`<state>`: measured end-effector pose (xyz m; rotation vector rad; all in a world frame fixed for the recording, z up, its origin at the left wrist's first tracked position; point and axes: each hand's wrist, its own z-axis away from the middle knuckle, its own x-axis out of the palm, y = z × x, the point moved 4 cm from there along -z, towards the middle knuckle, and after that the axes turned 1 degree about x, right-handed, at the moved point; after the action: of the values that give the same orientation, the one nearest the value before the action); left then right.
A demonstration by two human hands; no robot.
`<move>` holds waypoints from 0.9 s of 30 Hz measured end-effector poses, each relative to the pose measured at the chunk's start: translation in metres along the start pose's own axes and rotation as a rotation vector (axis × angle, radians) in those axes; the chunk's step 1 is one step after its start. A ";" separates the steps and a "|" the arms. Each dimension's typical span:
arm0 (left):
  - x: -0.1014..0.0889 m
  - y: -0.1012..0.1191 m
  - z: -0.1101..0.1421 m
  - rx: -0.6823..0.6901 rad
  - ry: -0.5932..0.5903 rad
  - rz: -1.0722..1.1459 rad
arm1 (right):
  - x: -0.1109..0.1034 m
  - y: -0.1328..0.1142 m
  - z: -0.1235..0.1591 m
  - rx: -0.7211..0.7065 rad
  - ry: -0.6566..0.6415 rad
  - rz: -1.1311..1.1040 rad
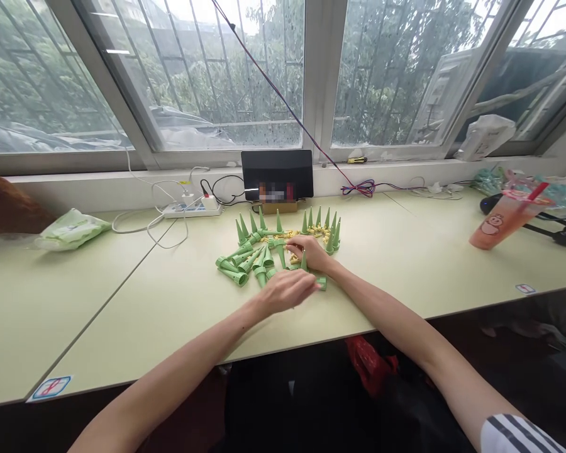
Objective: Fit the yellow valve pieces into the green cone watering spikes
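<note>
My left hand [290,291] is over the table's front half, its fingers bent together. At its fingertips is a short green plastic piece [321,284]; whether the fingers grip it or only lie against it, I cannot tell. My right hand [314,253] reaches over small yellow parts [292,235], thumb and fingers pinched; what is between them is too small to make out. Beside those fingers a green cone with a wide cap [282,253] points downward. More hollow green cones [239,277] lie in a pile to the left. Upright green spikes [304,222] stand in an arc behind.
A dark tablet [277,175] leans by the window behind the cones. A power strip [193,207] with loose white cables lies at the back left, near a green-white packet [73,229]. To the right stands a tilted-looking drink cup [504,220] with a red straw.
</note>
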<state>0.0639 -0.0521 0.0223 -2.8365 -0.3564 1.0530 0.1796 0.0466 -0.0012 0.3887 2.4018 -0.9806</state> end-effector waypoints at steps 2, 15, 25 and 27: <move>-0.011 -0.023 0.003 -0.067 0.101 -0.034 | 0.000 0.000 0.001 0.004 0.004 0.007; -0.015 -0.075 0.032 -0.494 0.112 -0.109 | -0.001 -0.003 0.007 0.014 0.070 -0.031; -0.011 -0.074 0.033 -0.587 0.099 -0.043 | -0.003 -0.003 0.006 0.009 0.108 -0.034; -0.011 -0.074 0.034 -0.632 0.111 -0.032 | -0.004 -0.003 0.006 0.023 0.122 -0.023</move>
<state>0.0197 0.0171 0.0162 -3.3926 -0.8550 0.8901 0.1836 0.0400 -0.0016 0.4418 2.5112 -1.0226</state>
